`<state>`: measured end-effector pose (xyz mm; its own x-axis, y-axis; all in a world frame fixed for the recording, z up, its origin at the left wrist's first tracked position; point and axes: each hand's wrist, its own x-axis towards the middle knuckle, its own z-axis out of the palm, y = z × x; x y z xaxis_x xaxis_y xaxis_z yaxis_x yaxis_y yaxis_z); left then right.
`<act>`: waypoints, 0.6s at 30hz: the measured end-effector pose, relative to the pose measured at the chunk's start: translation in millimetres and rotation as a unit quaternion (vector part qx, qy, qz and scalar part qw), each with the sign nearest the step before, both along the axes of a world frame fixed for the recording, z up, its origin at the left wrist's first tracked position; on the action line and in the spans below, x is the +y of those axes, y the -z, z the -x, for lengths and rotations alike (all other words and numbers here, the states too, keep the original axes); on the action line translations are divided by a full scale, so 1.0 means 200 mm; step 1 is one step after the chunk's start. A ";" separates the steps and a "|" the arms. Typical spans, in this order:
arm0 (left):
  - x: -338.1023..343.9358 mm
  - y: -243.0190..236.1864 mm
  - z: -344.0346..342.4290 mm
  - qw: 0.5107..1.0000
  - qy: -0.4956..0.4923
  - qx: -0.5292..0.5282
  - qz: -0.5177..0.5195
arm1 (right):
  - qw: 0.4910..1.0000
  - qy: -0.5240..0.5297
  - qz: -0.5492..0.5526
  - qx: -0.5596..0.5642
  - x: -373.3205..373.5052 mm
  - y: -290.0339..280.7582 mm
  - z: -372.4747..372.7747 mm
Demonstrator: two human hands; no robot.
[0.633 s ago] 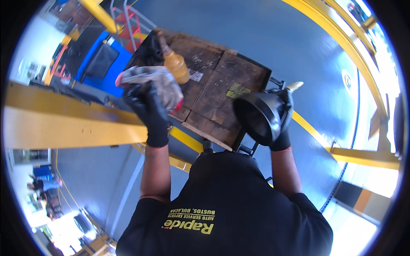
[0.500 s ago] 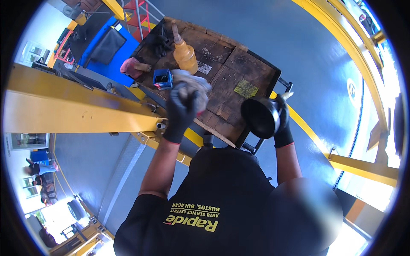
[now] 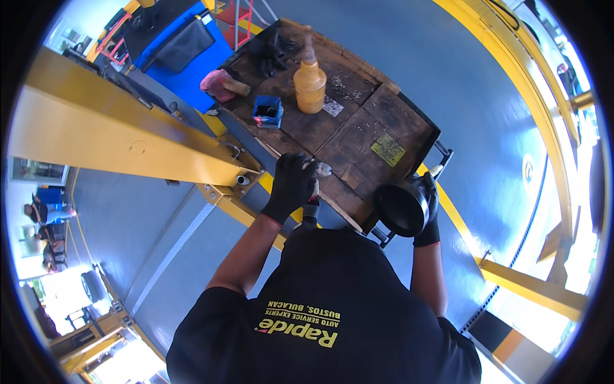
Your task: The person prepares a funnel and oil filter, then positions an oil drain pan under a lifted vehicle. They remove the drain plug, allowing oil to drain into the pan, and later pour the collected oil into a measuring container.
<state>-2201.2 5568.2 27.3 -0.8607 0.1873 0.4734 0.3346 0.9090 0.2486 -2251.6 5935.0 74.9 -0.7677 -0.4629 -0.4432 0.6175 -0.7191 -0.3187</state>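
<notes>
- A yellow beam (image 3: 115, 128) ran from the left edge toward the centre of the frame.
- A blue cabinet (image 3: 185, 57) stood at upper left, beyond the beam.
- A pink rag (image 3: 216, 83) lay at the left edge of the wooden cart (image 3: 377, 121), upper centre.
- A small blue box (image 3: 267, 111) sat on the cart just right of the rag.
- The left hand (image 3: 293, 185), in a black glove, was at centre frame on the near edge of the cart, fingers closed around a pale cloth (image 3: 320, 169); only a small part of the cloth showed past the glove.
- An amber bottle (image 3: 310, 80) stood upright on the cart, above the left hand and well apart from it.
- A yellow label (image 3: 388, 150) lay flat on the cart's right half.
- The right hand (image 3: 427, 205), also gloved, was right of centre, gripping a black funnel (image 3: 401, 208) just off the cart's near right corner, its wide mouth facing the camera.
</notes>
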 end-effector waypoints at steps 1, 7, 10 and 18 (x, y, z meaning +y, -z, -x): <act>-0.01 0.00 -0.01 0.998 -0.006 0.037 0.047 | 1.000 -0.004 -0.011 -0.011 -0.01 0.01 -0.01; -0.08 0.10 0.03 0.940 -0.025 -0.171 -0.295 | 1.000 -0.013 0.013 -0.024 -0.16 0.06 -0.04; -0.11 0.14 0.07 0.739 0.027 -0.245 -0.627 | 0.996 -0.071 -0.034 0.044 -0.32 0.00 0.00; 0.07 0.00 0.01 0.108 0.165 -0.422 -0.885 | 0.901 -0.259 -0.302 0.171 -0.94 -0.17 0.12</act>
<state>-2203.7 5582.1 28.1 -0.8224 0.5321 -0.2015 -0.5440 -0.8390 0.0047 -2275.6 5747.1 109.5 -0.6577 -0.5519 -0.5126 0.6119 0.0054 -0.7909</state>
